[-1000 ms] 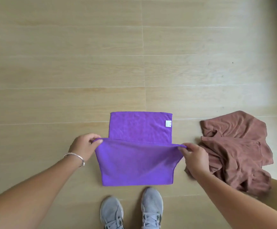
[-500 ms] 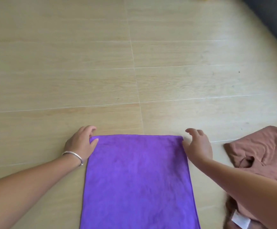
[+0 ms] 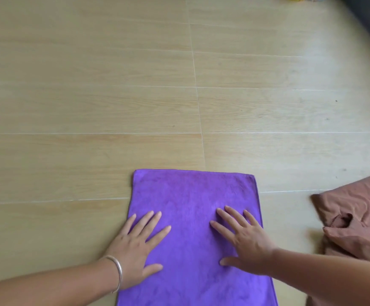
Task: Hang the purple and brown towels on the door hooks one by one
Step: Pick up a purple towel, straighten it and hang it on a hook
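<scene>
both the left hand [image 3: 135, 246] and right hand [image 3: 245, 244] lie flat, fingers spread, pressing the purple microfibre towel [image 3: 192, 195] on the wood-look floor [image 3: 91, 107].

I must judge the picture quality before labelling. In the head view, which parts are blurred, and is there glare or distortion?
Head view: even, soft light, no glare; faint shadows beside the brown towel. The purple towel and both flat hands, left hand and right hand, are fairly sharp. The brown towel's edge and the dark upper-right corner are smeared by motion. The floor lines bend slightly, showing wide-angle distortion.
</scene>
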{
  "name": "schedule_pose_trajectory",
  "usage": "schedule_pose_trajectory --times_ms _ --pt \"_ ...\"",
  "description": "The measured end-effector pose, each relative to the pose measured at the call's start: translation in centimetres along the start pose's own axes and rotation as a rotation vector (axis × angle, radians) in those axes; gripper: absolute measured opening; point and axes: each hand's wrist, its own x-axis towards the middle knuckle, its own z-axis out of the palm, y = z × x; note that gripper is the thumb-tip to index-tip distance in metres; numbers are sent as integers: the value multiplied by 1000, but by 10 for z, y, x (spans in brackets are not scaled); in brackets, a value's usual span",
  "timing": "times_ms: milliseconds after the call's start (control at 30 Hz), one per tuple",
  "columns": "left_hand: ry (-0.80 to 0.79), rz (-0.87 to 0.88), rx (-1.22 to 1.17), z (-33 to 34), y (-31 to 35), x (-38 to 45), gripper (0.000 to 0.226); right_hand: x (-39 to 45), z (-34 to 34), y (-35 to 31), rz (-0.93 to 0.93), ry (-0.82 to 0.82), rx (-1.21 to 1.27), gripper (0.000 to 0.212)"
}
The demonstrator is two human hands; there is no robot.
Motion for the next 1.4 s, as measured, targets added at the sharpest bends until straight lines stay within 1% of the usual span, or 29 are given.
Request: schedule_pose_trajectory --times_ms 100,200,267,300,400,500,600,667,700,767,800,867,933,1033,1100,1133,1167,1267,1367,1400 --pt "-9 -30 31 -8 -20 21 91 18 -20 11 56 -63 41 91" --pt "3 -85 97 -19 -39 45 91 43 -39 21 102 -79 -11 95" --pt "6 -129 96 -28 -41 54 90 51 -43 20 137 -45 -22 94" --pt "2 -115 86 -30 -37 54 87 48 -44 15 130 -21 2 92" --pt "-22 65 86 -21 -15 30 76 18 -18 -4 -35 10 62 81" --pt "-13 215 145 -1 2 -9 76 -26 18 -17 -195 22 -16 83" --pt "-52 261 142 14 9 -40 78 -52 33 -17 -263 6 -89 86" --pt "-69 268 103 18 10 -52 76 -58 37 -16 -277 26 -97 86" --pt "-59 267 77 18 9 -57 71 -61 39 -13 -289 43 -90 84" --pt "4 255 0 17 5 -65 53 -65 39 -7 -305 18 -102 75" --pt "28 242 -37 17 3 -67 46 -67 37 -4 -319 -4 -121 69" --pt "12 188 -89 14 4 -70 45 -69 32 -6 -311 -39 -154 61" --pt "-29 96 -92 5 15 -71 48 -71 22 -18 -222 -45 -140 60" --pt "-109 -97 -109 -22 36 -77 49 -83 -1 -47 -22 -72 -79 54" --pt "-143 -181 -127 -51 44 -87 49 -96 -26 -61 83 -72 -63 48" --pt "-142 -196 -128 -66 46 -92 49 -103 -41 -65 107 -64 -63 43" --pt "-145 -203 -125 -82 48 -99 49 -109 -58 -68 122 -57 -57 42" --pt "-134 -231 -94 -141 43 -114 33 -127 -116 -71 143 -46 -38 51" --pt "-228 -326 -194 -214 35 -127 45 -140 -184 -63 178 -43 -33 48" --pt "-246 -341 -185 -238 31 -132 46 -144 -208 -60 196 -49 -27 44"
